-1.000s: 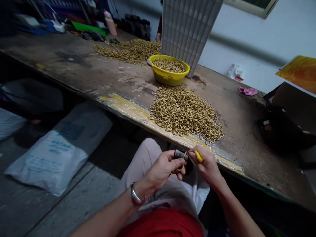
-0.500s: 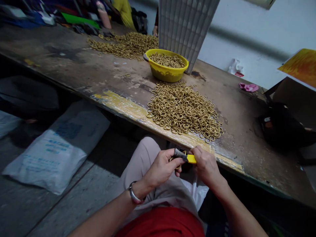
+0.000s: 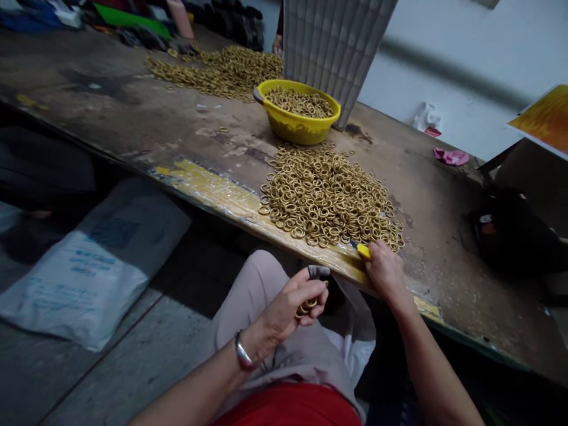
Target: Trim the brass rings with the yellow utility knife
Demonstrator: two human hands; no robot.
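Note:
Over my lap, my left hand (image 3: 296, 299) is closed around several brass-coloured rings (image 3: 306, 306), and a dark grey cover wraps its index fingertip. My right hand (image 3: 387, 269) grips a yellow-handled knife (image 3: 364, 251) at the table's front edge. The tool's dark tip points left, next to a broad pile of brass-coloured rings (image 3: 331, 195). Behind that pile stands a yellow basin (image 3: 299, 127) filled with more such rings.
Another ring heap (image 3: 231, 71) lies farther back on the wooden table (image 3: 177, 127). A tall grey ribbed panel (image 3: 335, 53) rises behind the basin. Someone's hand (image 3: 277, 45) shows beside it. A white sack (image 3: 97, 266) lies on the floor; a black bag (image 3: 515, 231) sits at right.
My right hand has moved the yellow-handled knife away from my left hand, up and right to the pile's edge. My left hand still keeps its rings, slightly lower.

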